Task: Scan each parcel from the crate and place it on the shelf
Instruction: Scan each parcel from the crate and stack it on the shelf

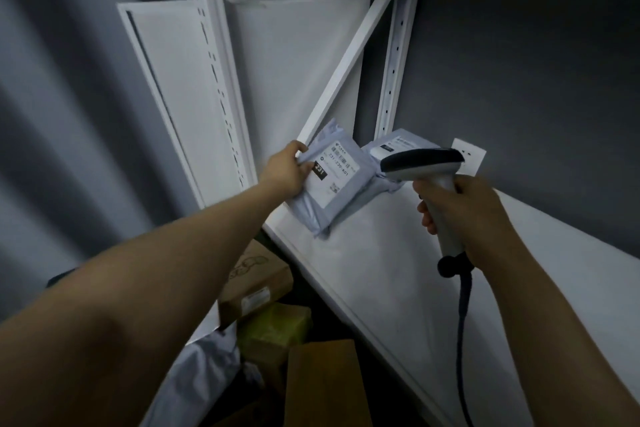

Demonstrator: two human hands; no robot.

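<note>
Fingers (pixel 302 170), left hand (pixel 285 172): clamped on the left edge of a grey parcel (pixel 341 191), thumb on top, label facing up. Parcel: immediately right of those fingers, at the left end of the shelf (pixel 398 274). It appears to rest on the board, long axis running roughly away from the viewer. Second parcel (pixel 386 146): just behind, touching the first. Scanner (pixel 420 161): head pointing left, near both parcels. Right hand (pixel 476 218): wrapped round the scanner's handle, farther from the parcel than the left. Judgement: placing likely needs only the left fingers to let go.
</note>
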